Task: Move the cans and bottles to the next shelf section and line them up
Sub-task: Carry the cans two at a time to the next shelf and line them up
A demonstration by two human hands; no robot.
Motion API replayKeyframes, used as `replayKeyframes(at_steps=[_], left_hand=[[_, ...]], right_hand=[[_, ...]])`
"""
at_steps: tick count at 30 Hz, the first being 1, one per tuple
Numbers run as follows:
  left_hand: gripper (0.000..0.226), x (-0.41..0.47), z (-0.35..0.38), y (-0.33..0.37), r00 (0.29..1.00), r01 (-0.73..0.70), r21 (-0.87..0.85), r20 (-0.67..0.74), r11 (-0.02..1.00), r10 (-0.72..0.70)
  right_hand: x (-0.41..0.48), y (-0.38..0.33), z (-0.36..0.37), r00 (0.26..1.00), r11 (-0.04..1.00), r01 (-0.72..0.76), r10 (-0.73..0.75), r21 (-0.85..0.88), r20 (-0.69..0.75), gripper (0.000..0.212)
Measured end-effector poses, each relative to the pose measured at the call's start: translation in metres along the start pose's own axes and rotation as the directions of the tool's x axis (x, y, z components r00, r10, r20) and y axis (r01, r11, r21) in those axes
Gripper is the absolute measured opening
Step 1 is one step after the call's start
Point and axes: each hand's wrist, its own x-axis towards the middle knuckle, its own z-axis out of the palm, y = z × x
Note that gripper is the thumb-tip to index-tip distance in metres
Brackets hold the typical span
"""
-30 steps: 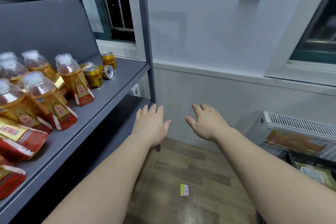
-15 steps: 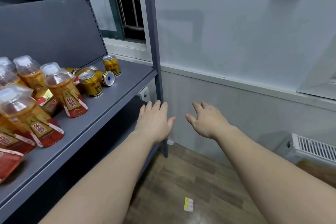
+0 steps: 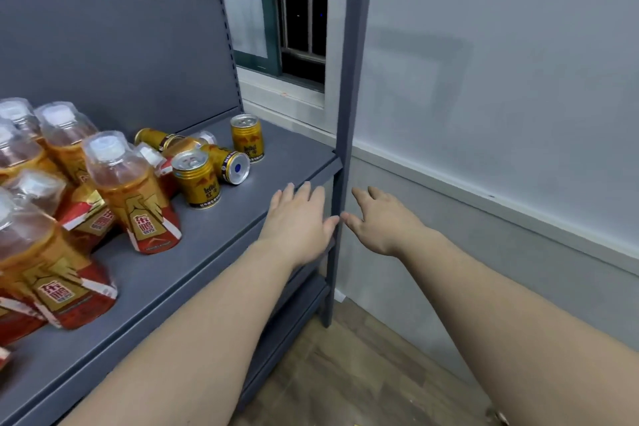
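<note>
Nearest, amber drink bottles with red-and-gold labels crowd the grey shelf at left. Both hands are spread flat, holding nothing: the left hand over the shelf's front edge, the right hand just past the upright post. Farther back on the shelf, gold cans stand and lie beside the bottles.

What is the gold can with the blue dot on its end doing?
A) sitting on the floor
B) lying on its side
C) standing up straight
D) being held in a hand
B: the gold can lies on its side on the grey shelf, with its blue-dotted end facing out, next to an upright can.
</note>
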Motion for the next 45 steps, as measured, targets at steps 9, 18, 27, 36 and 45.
replayKeyframes(at_steps=[9, 18, 27, 36, 45], left_hand=[[0.068, 0.032, -0.015, -0.055, 0.975, 0.220, -0.016, -0.039, 0.975, -0.220], [0.067, 0.064, -0.019, -0.073, 0.901, 0.426, 0.008, -0.100, 0.905, -0.423], [0.068, 0.092, -0.016, -0.062, 0.822, 0.562, -0.002, -0.103, 0.827, -0.559], [0.061, 0.082, -0.029, -0.067, 0.735, 0.650, 0.013, -0.265, 0.760, -0.624], [0.057, 0.045, -0.032, -0.077, 0.603, 0.745, -0.053, -0.371, 0.665, -0.706]], right_hand=[[0.086, -0.039, -0.005, 0.975, 0.975, 0.220, -0.219, -0.034, 0.039, 0.071], [0.167, -0.061, -0.015, 0.902, 0.903, 0.429, -0.429, 0.014, 0.043, 0.074], [0.235, -0.057, -0.025, 0.846, 0.844, 0.525, -0.532, 0.112, 0.038, 0.079], [0.252, -0.086, -0.035, 0.703, 0.695, 0.709, -0.685, 0.120, -0.192, 0.067], [0.234, -0.141, -0.033, 0.426, 0.436, 0.900, -0.890, -0.025, -0.162, 0.046]])
